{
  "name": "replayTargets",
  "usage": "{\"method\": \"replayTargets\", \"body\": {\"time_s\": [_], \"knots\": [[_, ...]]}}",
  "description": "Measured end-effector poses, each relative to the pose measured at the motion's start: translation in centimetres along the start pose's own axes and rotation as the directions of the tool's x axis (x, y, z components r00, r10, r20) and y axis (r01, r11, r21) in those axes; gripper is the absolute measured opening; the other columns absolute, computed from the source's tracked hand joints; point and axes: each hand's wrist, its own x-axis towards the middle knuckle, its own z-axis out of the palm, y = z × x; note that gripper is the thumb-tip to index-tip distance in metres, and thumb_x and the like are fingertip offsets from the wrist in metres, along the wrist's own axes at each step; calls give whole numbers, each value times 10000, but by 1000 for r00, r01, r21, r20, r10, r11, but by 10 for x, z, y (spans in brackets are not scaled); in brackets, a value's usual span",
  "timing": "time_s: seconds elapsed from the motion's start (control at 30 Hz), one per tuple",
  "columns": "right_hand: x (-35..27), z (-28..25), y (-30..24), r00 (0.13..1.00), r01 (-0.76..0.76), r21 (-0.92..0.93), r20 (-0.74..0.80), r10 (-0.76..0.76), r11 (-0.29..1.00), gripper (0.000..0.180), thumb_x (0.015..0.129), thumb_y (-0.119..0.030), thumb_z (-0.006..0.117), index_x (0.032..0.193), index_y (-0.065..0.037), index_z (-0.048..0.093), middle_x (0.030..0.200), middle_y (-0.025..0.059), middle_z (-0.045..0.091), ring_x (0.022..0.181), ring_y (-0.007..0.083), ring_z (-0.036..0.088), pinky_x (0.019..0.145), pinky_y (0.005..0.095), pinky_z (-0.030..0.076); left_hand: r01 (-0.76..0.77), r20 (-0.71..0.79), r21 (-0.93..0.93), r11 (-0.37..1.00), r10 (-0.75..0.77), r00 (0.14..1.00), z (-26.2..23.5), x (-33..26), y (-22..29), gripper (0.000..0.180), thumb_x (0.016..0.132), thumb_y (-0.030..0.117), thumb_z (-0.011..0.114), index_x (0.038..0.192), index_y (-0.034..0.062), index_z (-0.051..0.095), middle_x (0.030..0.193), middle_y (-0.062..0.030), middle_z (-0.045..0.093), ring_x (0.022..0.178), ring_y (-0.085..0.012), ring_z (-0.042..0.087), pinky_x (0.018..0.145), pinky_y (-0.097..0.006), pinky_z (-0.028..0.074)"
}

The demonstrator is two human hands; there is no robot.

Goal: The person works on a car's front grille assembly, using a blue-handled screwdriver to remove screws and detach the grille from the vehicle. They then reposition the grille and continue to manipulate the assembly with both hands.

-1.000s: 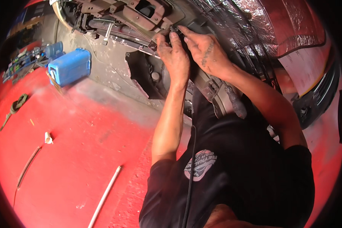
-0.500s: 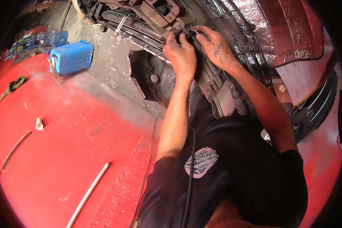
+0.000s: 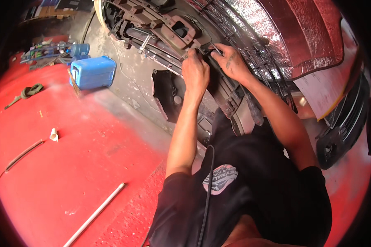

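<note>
Both my hands work at the front panel of a car [image 3: 231,92], a dusty brown-grey strip running across its open nose. My left hand [image 3: 196,72] rests against the panel with its fingers curled together. What they grip, if anything, is hidden under them. Just to its right, my right hand [image 3: 231,62] is closed in a pinch on a thin dark metal piece [image 3: 215,47], whose kind is too small to make out. A squarish opening [image 3: 180,29] in the panel lies beyond my fingers.
Shiny foil lining [image 3: 251,20] rises at the right. A loose black panel [image 3: 165,94] lies left of my forearm; a dark bumper [image 3: 344,123] stands far right. On the red floor are a blue jug [image 3: 92,73], a white tube [image 3: 95,214], a hose [image 3: 24,155] and a white cup [image 3: 54,134].
The view has shifted, so the surroundings sit lower and mostly farther right. My left fingers have curled in more tightly at the panel. My right hand still pinches close by.
</note>
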Motion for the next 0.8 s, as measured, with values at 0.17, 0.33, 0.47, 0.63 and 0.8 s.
{"method": "replayTargets", "body": {"time_s": [0.17,0.33,0.47,0.63,0.8], "knots": [[7,6,8,1000,16,-53,-19,-17,998,277,943,-143,641,1165,16,688,989,208,737,903,215,708,824,369,524,-5,33,6,1000,5,999,-3,-4,-2,159,887,21,560,1027,-48,529,795,-307,669,807,-518,659,715,-583,500],[8,3,6,999,45,-73,-15,-46,996,271,942,-151,635,1148,18,685,981,227,722,895,258,717,819,374,526,-57,76,39,998,54,996,-6,0,-3,171,911,35,543,1053,-59,524,791,-287,674,797,-507,664,707,-575,506],[9,2,9,997,78,-132,-17,-81,988,280,941,-166,633,1141,23,680,1018,243,715,932,316,725,817,378,528,-74,55,47,996,72,996,-3,-1,-5,147,931,45,529,1046,-46,531,795,-304,670,798,-513,661,704,-584,497],[5,6,6,998,31,-161,-50,-39,986,284,935,-187,642,1131,14,686,1020,256,710,945,355,727,808,394,535,-79,34,34,996,78,996,-2,-1,-7,139,956,70,522,1030,-45,547,796,-326,656,810,-524,651,703,-599,477],[11,3,2,996,41,-193,-64,-55,980,287,926,-208,659,1114,7,693,989,251,712,930,349,733,795,407,541,24,87,-3,1000,-24,996,-9,-6,-1,151,959,82,495,989,-41,577,907,-349,656,937,-538,629,777,-566,476]]}}
